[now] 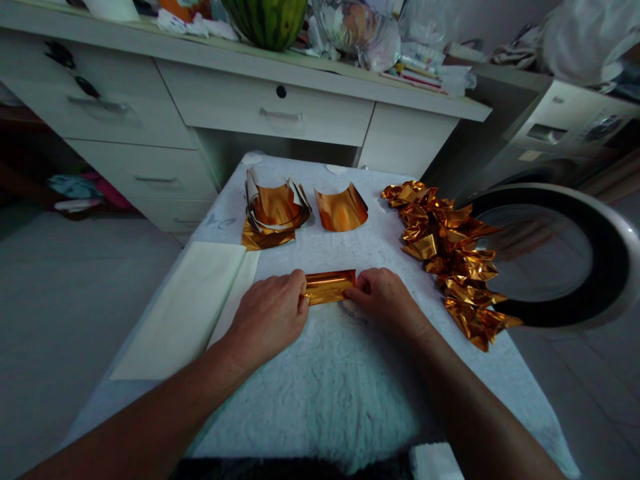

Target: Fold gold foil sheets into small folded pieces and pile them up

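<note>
A sheet of shiny gold foil paper [327, 288], rolled or folded into a narrow strip, stretches between my hands just above the cloth. My left hand [275, 310] pinches its left end, and my right hand [383, 297] grips the right end between thumb and fingers. Beyond them lies a single curled gold foil sheet [342, 210]. To its left sits a stack of curled foil sheets [277, 207] with pale undersides. On the right, a heap of folded gold foil pieces [450, 250] runs along the table's side.
A pale cloth [320, 387] covers the table, with a folded cream sheet [180, 307] on the left. White drawers [280, 113] stand behind, bearing a watermelon [265, 20] and clutter. A washing machine's round door [550, 253] hangs open at the right.
</note>
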Tool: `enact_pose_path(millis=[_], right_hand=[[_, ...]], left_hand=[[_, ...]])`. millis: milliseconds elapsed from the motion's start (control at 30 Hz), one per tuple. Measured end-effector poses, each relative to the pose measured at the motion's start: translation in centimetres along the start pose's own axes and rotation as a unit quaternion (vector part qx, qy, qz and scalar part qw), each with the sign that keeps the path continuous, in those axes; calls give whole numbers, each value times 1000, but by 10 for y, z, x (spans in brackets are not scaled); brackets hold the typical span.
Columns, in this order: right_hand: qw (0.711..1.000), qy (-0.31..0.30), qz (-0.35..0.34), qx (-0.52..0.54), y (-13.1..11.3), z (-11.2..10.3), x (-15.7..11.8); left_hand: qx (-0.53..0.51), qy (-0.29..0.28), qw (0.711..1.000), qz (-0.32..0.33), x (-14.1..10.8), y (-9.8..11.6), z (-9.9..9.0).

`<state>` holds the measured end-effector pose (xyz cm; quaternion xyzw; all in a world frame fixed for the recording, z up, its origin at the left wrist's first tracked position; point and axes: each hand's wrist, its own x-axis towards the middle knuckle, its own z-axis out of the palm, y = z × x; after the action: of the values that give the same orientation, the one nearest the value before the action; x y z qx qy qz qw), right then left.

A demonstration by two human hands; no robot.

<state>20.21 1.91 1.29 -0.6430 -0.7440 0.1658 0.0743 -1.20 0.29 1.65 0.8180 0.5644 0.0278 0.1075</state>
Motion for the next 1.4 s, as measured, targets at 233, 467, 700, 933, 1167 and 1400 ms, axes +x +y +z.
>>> enact_pose_path(millis=[233, 467, 700, 933, 1167, 1400], right_hand=[[996, 76, -18, -45, -10, 3, -4], [989, 22, -144, -12, -25, 11, -8], [993, 52, -80, -74, -41, 15, -8], [990, 70, -61, -105, -46, 23, -10], [993, 66, -64, -75, -43, 21, -10], [997, 65, -26, -31, -22, 14, -8]], left_hand=[[-60, 0, 997, 42, 0, -3, 1], [-80, 3, 995, 51, 2, -6, 3], [-62, 3, 997, 38, 4, -1, 1], [-49, 4, 998, 42, 3, -7, 3], [-85, -20, 995, 45, 5, -15, -1], [-94, -33, 994, 48, 6, -16, -2]])
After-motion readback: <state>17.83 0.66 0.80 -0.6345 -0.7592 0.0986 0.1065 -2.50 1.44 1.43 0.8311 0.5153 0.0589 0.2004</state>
